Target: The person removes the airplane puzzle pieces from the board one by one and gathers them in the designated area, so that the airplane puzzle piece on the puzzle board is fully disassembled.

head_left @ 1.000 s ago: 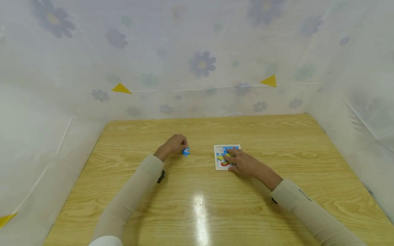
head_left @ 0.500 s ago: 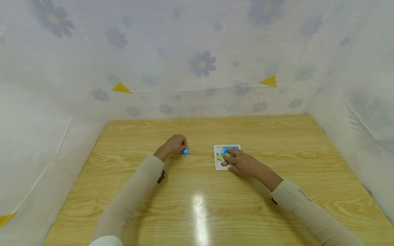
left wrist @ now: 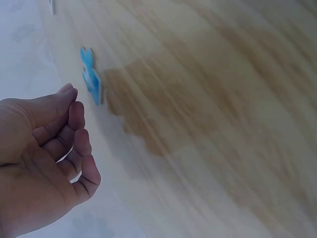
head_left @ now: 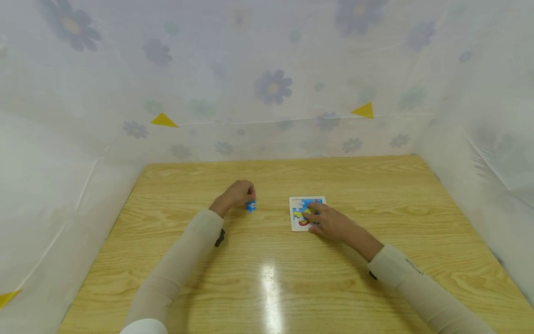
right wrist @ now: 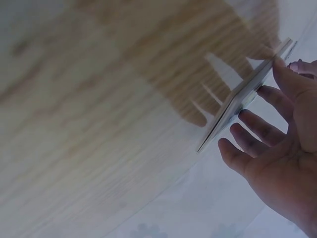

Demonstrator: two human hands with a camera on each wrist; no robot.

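Note:
My left hand (head_left: 238,194) is over a loose blue-and-white puzzle piece (head_left: 251,207) left of centre. In the left wrist view, its thumb and index fingertips meet with nothing seen between them. The puzzle piece (left wrist: 91,82) lies flat on the table just past them, across a small gap. My right hand (head_left: 333,223) rests on the right part of a white-rimmed jigsaw puzzle (head_left: 294,226), fingers spread and slightly bent. Seen in the right wrist view, its thumb touches the puzzle's edge (right wrist: 223,119). The puzzle's upper left shows a pale gap; the hand hides part of its picture.
A wood-grain table (head_left: 233,260) carries everything. A flowered whitish curtain (head_left: 233,88) hangs behind and on both sides, with yellow triangles (head_left: 364,110) on it. Dark wrist devices (head_left: 219,238) show below the sleeves.
My left hand has risen slightly from the puzzle piece, leaving more of its upper part in sight. The right hand and the puzzle have hardly moved.

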